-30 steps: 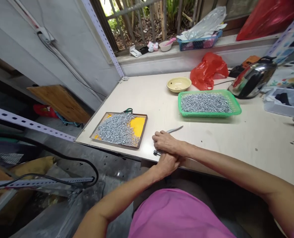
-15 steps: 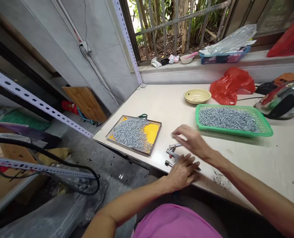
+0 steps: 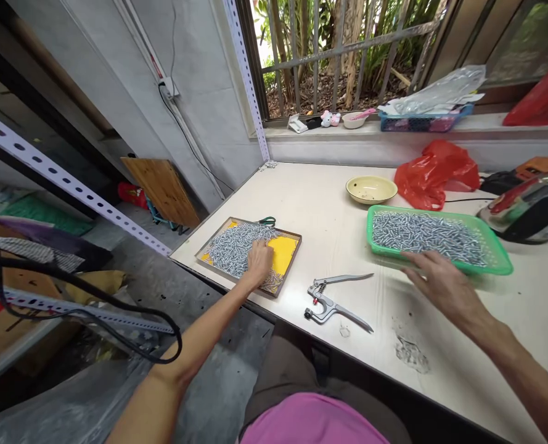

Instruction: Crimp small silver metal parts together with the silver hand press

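My left hand (image 3: pixel 259 262) reaches into the shallow tray (image 3: pixel 290 264), its fingers curled down at the edge of a heap of small silver metal pins (image 3: pixel 232 246). What its fingertips grip is hidden. My right hand (image 3: pixel 444 283) is at the near edge of the green plastic basket (image 3: pixel 499 262), fingers apart and stretched toward it. More silver metal pins (image 3: pixel 426 234) fill the basket. Between the hands, snap pliers (image 3: pixel 336 305) lie on the table with handles spread, touched by neither hand. A small clear ring-like piece (image 3: pixel 344 331) lies beside them.
Dark green scissor handles (image 3: pixel 267 221) poke out behind the tray. A cream bowl (image 3: pixel 372 189), a red plastic bag (image 3: pixel 435 176) and a shiny kettle-like appliance (image 3: pixel 532 209) stand at the back. Crumpled clear plastic (image 3: pixel 411 354) lies near the table's front edge.
My left hand has left the pliers and moved left into the tray. My right hand has shifted right, from above the pliers to the green basket. The pliers now lie fully exposed.
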Motion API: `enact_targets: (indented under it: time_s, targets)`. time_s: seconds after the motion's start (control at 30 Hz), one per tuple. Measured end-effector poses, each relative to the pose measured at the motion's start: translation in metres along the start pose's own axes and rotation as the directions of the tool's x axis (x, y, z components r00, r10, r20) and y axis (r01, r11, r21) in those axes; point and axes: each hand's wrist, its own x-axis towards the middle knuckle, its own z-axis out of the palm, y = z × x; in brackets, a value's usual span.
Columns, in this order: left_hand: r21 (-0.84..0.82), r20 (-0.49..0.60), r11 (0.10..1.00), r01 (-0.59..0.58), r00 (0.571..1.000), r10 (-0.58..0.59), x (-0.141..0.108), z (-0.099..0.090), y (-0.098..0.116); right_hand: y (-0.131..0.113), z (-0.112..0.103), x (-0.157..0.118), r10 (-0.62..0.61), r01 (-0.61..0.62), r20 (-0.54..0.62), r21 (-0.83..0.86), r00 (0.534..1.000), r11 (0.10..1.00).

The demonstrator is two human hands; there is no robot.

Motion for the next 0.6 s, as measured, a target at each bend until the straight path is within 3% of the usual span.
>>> enact_targets:
  time_s: [0.2, 0.43, 0.53, 0.6]
  targets:
    - [0.051, 0.094, 0.999, -0.016, 0.995, 0.011, 0.006, -0.001, -0.006, -0.067, 0.016, -0.013, -0.105, 0.071, 0.160, 0.204, 0.981, 0.976]
    - [-0.023, 0.101, 0.999, -0.032, 0.994, 0.034, 0.008, -0.009, -0.014, -0.095, 0.021, -0.024, -0.180, 0.099, 0.301, 0.267, 0.936, 0.959]
    - [-0.253, 0.042, 0.967, -0.029, 0.998, 0.041, -0.003, -0.016, -0.004, -0.101, 0.021, -0.030, -0.155, 0.057, 0.372, 0.262, 0.915, 0.963]
    - [-0.540, 0.110, 0.840, 0.047, 0.994, 0.015, -0.017, -0.017, 0.012, -0.105, 0.020, -0.032, -0.144, 0.040, 0.407, 0.255, 0.902, 0.966]
